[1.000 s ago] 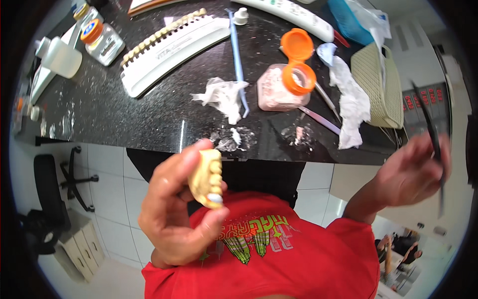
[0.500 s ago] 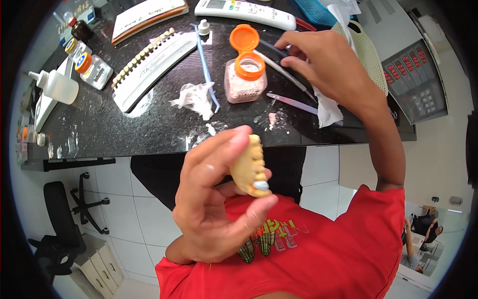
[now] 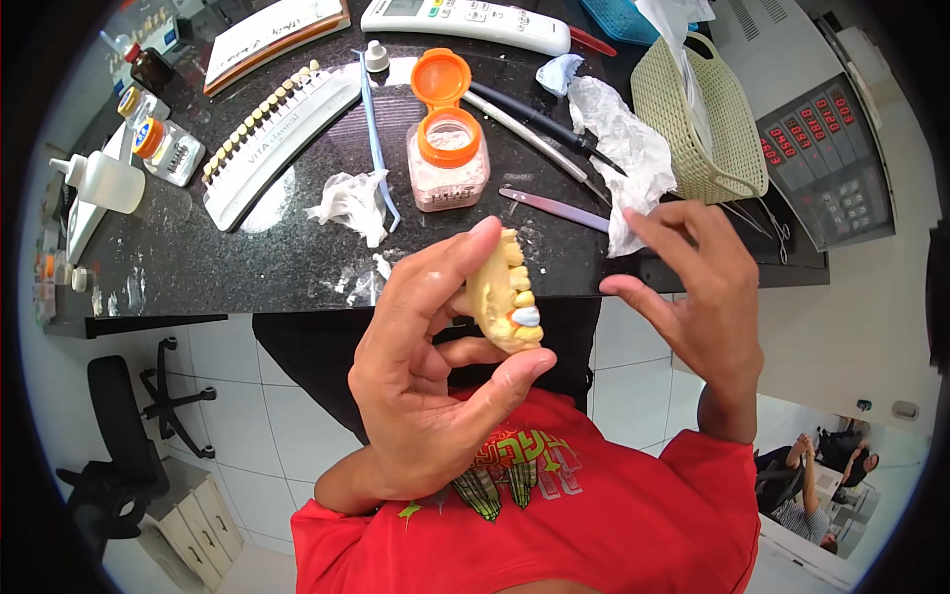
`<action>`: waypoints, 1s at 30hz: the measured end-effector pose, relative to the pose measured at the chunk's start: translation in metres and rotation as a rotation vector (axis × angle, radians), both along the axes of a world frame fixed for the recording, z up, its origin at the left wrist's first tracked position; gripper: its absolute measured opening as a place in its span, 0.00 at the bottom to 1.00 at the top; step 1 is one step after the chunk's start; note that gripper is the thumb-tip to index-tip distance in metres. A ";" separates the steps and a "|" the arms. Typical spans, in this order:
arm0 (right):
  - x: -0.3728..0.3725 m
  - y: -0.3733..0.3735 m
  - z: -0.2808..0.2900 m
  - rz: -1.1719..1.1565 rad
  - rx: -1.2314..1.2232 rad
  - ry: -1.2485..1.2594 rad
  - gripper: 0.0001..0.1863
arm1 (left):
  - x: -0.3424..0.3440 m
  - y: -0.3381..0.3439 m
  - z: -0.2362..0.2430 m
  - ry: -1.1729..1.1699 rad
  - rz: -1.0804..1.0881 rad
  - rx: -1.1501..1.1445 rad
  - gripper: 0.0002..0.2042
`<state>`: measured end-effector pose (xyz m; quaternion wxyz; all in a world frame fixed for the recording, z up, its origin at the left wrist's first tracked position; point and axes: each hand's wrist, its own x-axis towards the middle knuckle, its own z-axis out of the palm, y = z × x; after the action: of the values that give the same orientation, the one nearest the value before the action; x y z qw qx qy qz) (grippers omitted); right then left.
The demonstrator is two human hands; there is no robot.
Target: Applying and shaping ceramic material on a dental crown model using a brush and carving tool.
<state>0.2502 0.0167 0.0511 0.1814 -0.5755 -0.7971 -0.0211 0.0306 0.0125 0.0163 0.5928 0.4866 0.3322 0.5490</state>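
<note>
A yellow plaster dental model (image 3: 492,297) with a row of teeth is held upright in front of the bench edge. My left hand (image 3: 421,366) is closed on it, the thumb below and the fingers at its upper end and behind. One tooth, a pale bluish-white crown (image 3: 525,316), stands out near the lower end, with some orange beside it. My right hand (image 3: 698,297) hovers right of the model with thumb and fingers apart, nothing visible between them. Beyond its fingertips lie a crumpled white tissue (image 3: 625,139) and purple tweezers (image 3: 554,208).
An open jar of pink powder (image 3: 448,173) with an orange lid stands mid-bench. Beside it lie a grey-white handpiece (image 3: 524,134), a black-handled instrument (image 3: 529,114) and a blue instrument (image 3: 377,139). A tooth shade guide (image 3: 282,148) is left, a woven basket (image 3: 693,148) right, near a control panel (image 3: 821,158).
My right hand has come back from the instruments toward the bench edge, its fingers spreading. The model has turned so that more of its teeth show. The view has shifted slightly.
</note>
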 end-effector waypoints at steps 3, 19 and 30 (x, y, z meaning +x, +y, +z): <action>0.009 0.003 -0.017 0.027 0.086 0.037 0.21 | 0.006 0.004 -0.005 0.125 -0.016 0.162 0.36; 0.021 0.015 -0.034 0.039 0.239 0.372 0.12 | 0.038 0.017 -0.004 0.238 -0.058 0.159 0.36; 0.015 0.015 -0.033 0.243 0.113 0.798 0.14 | 0.049 0.023 0.006 0.390 -0.054 0.109 0.36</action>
<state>0.2650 0.0319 0.0182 0.5084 -0.4293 -0.7241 0.1814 0.0792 0.0353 0.0224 0.5046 0.6238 0.3974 0.4453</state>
